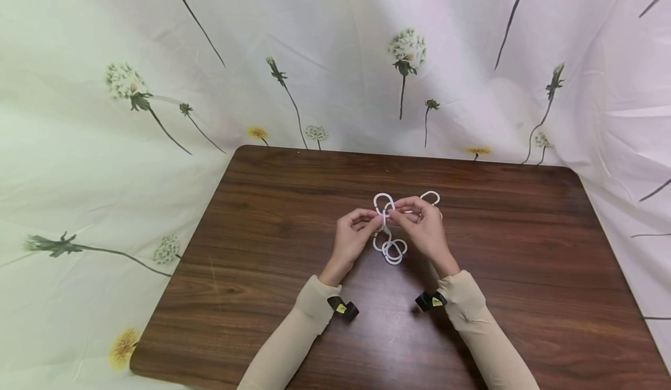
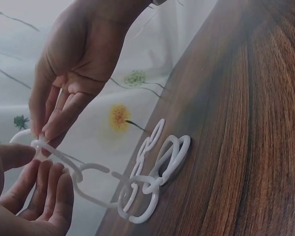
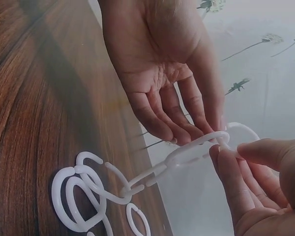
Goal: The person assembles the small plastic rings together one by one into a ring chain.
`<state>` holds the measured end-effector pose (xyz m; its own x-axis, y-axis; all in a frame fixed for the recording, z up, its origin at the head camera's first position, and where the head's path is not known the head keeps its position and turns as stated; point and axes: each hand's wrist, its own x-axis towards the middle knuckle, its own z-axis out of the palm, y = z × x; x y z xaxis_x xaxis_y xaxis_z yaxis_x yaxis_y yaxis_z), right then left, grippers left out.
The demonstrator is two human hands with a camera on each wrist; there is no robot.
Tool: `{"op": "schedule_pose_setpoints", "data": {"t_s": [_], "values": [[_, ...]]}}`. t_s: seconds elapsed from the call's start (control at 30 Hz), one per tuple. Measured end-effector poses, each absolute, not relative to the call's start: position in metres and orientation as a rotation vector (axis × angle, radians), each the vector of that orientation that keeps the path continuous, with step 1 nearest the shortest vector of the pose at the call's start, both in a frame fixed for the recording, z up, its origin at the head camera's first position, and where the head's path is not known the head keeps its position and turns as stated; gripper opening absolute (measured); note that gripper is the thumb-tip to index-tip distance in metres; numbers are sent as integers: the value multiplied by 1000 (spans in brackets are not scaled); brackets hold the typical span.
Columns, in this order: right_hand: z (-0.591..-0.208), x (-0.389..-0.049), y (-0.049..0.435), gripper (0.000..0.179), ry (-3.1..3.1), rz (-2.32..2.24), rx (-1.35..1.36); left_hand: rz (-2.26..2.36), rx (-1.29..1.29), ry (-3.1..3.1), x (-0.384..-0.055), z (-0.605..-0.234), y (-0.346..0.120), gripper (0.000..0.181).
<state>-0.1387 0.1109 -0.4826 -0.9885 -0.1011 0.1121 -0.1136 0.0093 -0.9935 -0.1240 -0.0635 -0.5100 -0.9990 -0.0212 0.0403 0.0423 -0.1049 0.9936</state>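
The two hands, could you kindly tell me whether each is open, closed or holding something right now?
Left hand: closed, thumb and fingers pinching the white chain.
Right hand: closed, also pinching the white chain.

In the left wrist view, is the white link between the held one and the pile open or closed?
Open: the white link shows a gap between its two ends, on its upper side.

Cloth-screened indoor spot, kind of room unclear, dark wood-grain worktop (image 1: 540, 262), pale cloth (image 1: 341, 58) behind and on both sides, printed flowers (image 1: 408, 49) across it
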Motion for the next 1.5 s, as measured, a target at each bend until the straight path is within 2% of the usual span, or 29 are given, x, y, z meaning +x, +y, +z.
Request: {"op": "schedule_pose_setpoints", "data": {"t_s": [0.37,0.67,1.5], "values": [[-481,-137,111,25,-2293,2140,249,-2296,-6,-2051,-125,-509,-63,17],[-484,-142,132,21,-2301,2032,284,-2316,-6,-2013,-126,-505,-68,15],[-507,-148,194,16,-2527,1430,60,-2268,9,-2013,-132,-513,-79,16]]}}
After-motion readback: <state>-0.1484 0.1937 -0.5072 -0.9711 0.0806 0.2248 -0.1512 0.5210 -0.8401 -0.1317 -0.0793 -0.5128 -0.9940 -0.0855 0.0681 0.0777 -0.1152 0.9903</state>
